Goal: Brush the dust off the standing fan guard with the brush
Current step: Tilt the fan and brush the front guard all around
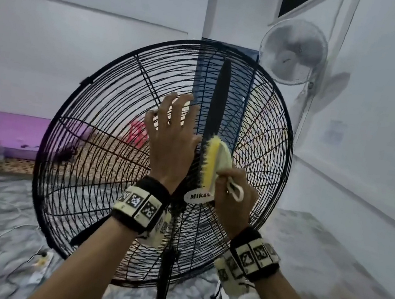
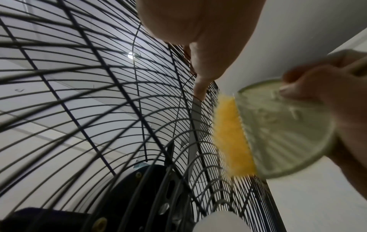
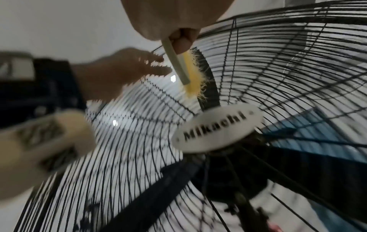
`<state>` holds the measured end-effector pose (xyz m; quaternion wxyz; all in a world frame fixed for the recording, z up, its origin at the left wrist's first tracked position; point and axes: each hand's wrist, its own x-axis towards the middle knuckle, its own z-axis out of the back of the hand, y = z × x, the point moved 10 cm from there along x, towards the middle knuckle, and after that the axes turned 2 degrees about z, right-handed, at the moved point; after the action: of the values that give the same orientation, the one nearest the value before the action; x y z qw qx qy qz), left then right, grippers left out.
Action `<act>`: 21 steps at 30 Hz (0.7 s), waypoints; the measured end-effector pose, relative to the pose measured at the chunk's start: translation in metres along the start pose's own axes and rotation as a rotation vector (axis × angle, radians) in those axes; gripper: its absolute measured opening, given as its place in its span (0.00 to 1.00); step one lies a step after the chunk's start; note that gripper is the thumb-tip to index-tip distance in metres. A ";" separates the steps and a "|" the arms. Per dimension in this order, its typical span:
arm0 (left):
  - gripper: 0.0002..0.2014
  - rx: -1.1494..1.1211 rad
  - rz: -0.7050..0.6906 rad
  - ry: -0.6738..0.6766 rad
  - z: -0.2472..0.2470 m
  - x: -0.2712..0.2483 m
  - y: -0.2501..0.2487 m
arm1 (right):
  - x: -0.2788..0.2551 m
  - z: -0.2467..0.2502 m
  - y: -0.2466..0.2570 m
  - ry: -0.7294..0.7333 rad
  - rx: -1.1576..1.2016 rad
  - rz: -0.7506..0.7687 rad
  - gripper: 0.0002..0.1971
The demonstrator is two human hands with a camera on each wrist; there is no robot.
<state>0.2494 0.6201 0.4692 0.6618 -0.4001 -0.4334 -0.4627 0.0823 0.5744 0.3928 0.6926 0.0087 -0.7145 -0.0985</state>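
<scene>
A big black wire fan guard on a stand fills the middle of the head view, with a white oval "Mikachi" badge at its hub. My left hand lies flat with spread straight fingers on the guard, just left of a dark blade behind the wires. My right hand grips a cream-backed brush with yellow bristles. The bristles press on the wires just above the badge. In the left wrist view the brush touches the guard. In the right wrist view the brush stands above the badge.
A white wall fan hangs at the upper right behind the guard. A purple mattress lies on the floor at left. The fan's black pole runs down between my forearms. White walls close in behind and to the right.
</scene>
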 end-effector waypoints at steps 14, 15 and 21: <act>0.33 0.129 -0.044 0.006 0.006 -0.001 -0.008 | -0.060 -0.023 0.017 0.215 0.088 0.135 0.04; 0.34 0.137 -0.050 0.009 0.005 0.001 -0.008 | -0.068 -0.028 0.022 0.274 0.068 0.188 0.04; 0.29 0.072 -0.090 -0.078 0.016 0.002 -0.005 | -0.013 0.004 -0.009 0.016 0.081 0.073 0.01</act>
<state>0.2416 0.6332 0.4770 0.6371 -0.3738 -0.4926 -0.4602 0.0782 0.5680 0.3789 0.7005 0.0113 -0.7122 -0.0439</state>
